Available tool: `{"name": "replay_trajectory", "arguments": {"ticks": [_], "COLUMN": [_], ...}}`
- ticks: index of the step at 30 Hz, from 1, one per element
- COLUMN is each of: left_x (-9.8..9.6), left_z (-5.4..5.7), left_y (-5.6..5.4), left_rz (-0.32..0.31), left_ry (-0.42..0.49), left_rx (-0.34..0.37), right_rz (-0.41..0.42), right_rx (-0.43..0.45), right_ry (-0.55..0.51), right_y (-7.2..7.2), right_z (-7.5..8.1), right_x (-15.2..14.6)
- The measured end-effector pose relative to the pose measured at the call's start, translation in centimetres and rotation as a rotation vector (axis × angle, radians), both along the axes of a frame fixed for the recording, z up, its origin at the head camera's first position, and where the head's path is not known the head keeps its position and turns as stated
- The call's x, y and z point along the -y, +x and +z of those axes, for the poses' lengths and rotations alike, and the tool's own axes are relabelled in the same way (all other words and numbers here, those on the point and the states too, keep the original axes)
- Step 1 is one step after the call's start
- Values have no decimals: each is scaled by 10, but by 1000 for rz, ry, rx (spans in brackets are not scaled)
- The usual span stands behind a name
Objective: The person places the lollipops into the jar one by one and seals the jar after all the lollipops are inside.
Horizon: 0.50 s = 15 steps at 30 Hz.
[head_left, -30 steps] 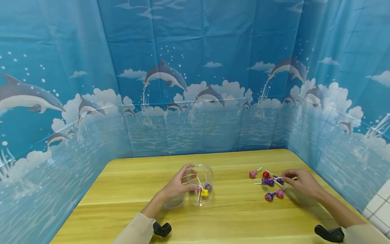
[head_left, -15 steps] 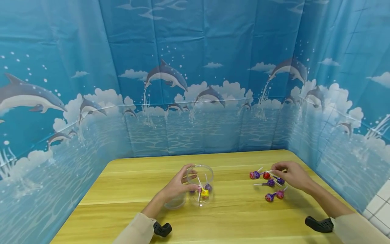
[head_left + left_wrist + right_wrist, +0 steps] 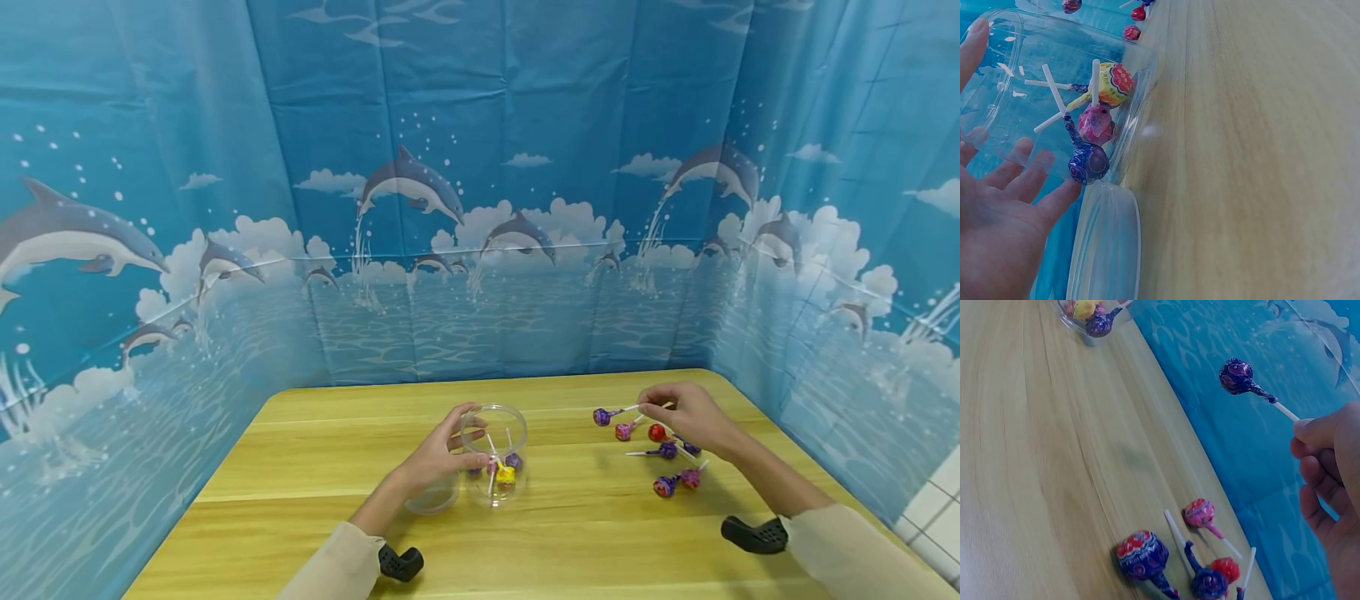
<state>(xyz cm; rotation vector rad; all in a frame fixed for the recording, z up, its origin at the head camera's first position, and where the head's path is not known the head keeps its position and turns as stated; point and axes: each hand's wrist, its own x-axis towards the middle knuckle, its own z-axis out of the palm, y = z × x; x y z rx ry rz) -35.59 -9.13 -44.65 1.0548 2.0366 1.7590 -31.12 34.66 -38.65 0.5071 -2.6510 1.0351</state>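
Note:
My right hand pinches the white stick of a purple lollipop and holds it above the table, candy end pointing left. My left hand curls around the side of a clear plastic jar, fingers behind and thumb in front. Inside the jar lie several lollipops, among them a yellow one, a pink one and a purple one. The jar stands upright without a lid on it.
Several loose lollipops lie at the right, including a pink one, a red one and a purple one. A clear round lid rests beside the jar. A dolphin-print curtain borders the wooden table.
My right hand has lifted the purple lollipop out of the loose group and carried it left toward the jar. The left hand and jar have stayed in place.

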Motion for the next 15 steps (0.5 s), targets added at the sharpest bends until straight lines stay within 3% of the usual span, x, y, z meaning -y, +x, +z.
{"name": "replay_trajectory", "arguments": {"ticks": [15], "left_x": [0], "left_z": [2], "left_y": [2], "left_rz": [1], "left_ry": [-12], "left_rx": [4], "right_rz": [70], "right_rx": [-39], "right_ry": [-15], "right_y": [-11], "right_z": [10], "right_x": [30]}}
